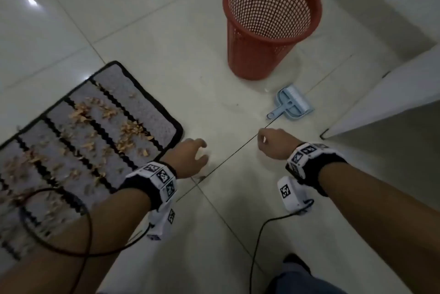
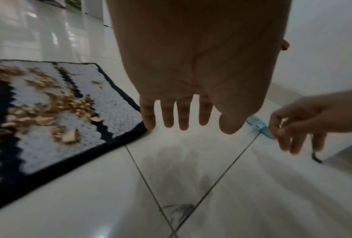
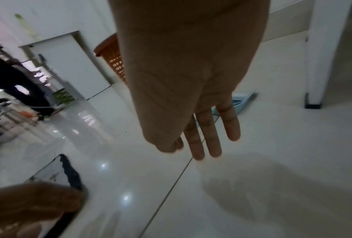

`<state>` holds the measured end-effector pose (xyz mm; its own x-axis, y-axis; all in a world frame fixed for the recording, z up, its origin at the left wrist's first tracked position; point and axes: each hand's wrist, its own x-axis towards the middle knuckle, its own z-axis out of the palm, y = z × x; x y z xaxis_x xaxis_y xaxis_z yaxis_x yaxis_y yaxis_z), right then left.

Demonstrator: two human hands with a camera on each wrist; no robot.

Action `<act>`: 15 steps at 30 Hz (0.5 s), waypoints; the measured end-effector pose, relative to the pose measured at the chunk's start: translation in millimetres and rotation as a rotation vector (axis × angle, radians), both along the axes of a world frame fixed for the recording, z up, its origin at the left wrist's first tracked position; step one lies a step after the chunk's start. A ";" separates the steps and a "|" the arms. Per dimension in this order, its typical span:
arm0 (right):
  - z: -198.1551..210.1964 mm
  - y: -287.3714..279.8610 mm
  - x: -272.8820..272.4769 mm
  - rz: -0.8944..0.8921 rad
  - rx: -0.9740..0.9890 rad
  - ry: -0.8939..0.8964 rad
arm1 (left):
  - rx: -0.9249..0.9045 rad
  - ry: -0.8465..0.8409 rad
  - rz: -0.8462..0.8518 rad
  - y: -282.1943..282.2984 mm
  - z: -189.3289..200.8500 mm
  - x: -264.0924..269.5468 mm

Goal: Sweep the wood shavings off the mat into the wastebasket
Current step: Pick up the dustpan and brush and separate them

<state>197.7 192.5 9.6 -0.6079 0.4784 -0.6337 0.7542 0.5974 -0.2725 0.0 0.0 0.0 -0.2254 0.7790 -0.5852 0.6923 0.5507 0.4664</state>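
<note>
Hovering empty above the tiled floor [image 1: 166,67], loose fingers are kept by left hand [image 1: 190,158] and right hand [image 1: 276,143], wood shavings [image 1: 95,127] scattered over the mat [image 1: 147,103] at left, red mesh wastebasket [image 1: 269,22] standing upper right.

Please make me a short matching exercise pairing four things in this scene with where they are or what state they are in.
Things:
1. wood shavings
2. wastebasket
3. dustpan
4. left hand

States:
a. lying flat on the tiles near the wastebasket
b. standing upright on the floor
c. scattered over the mat
d. holding nothing, beside the mat's corner

Pairs: 1-c, 2-b, 3-a, 4-d
</note>
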 end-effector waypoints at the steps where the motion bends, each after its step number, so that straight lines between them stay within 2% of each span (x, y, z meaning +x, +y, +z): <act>1: -9.5 5.9 -2.4 -0.003 0.059 0.032 | 0.025 0.027 -0.018 5.9 -13.8 2.9; 3: -21.5 19.4 -5.7 -0.031 0.209 0.064 | 0.034 0.124 -0.078 15.7 -35.3 11.6; 6: -36.7 34.6 -5.6 -0.281 0.274 0.152 | -0.015 0.235 -0.155 20.1 -59.5 26.9; 10: -44.9 46.1 -5.9 -0.760 0.091 0.273 | -0.003 0.352 -0.205 16.9 -82.5 34.2; 15: -55.4 55.3 -12.0 -0.980 -0.120 0.307 | 0.014 0.391 -0.201 12.2 -89.7 35.1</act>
